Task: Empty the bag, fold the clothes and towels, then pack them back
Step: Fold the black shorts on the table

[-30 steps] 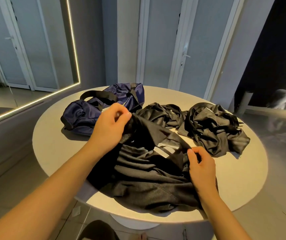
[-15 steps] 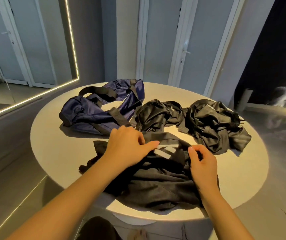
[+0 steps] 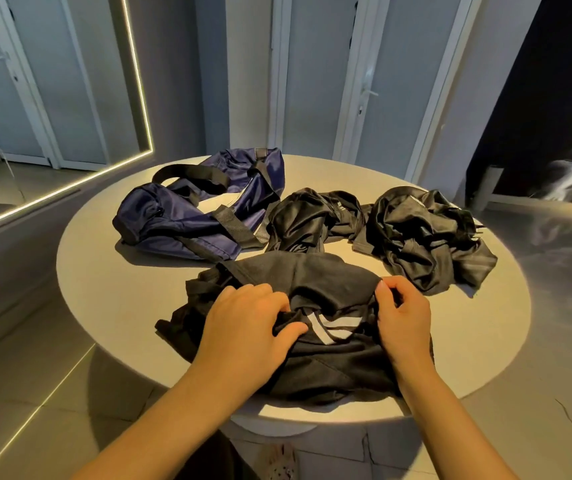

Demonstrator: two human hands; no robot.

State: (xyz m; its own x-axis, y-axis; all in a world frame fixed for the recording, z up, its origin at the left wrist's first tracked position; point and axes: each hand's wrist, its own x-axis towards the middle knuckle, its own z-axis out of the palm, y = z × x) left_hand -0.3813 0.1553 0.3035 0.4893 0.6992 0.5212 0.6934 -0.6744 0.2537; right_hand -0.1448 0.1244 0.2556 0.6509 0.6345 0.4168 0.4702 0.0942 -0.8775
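A black garment with white stripes [image 3: 322, 282] lies on the near part of the round white table [image 3: 104, 282]. My left hand [image 3: 246, 327] grips a fold of it near the stripes, thumb tucked under the cloth. My right hand [image 3: 404, 317] pinches its right edge. A limp navy duffel bag [image 3: 187, 216] with black straps lies at the back left. Behind the garment sits a crumpled shiny black piece [image 3: 307, 220], and a bigger crumpled black pile [image 3: 426, 233] lies at the back right.
The table's near edge is just under my forearms, with tiled floor below. A mirror with a lit frame [image 3: 135, 81] stands on the left. White doors [image 3: 364, 81] line the wall behind. A dark wall panel [image 3: 554, 98] is on the right.
My left hand came down from above the bag and laid the garment's upper part toward me, over the stripes. My right hand stayed on the right edge. The garment now lies flatter.
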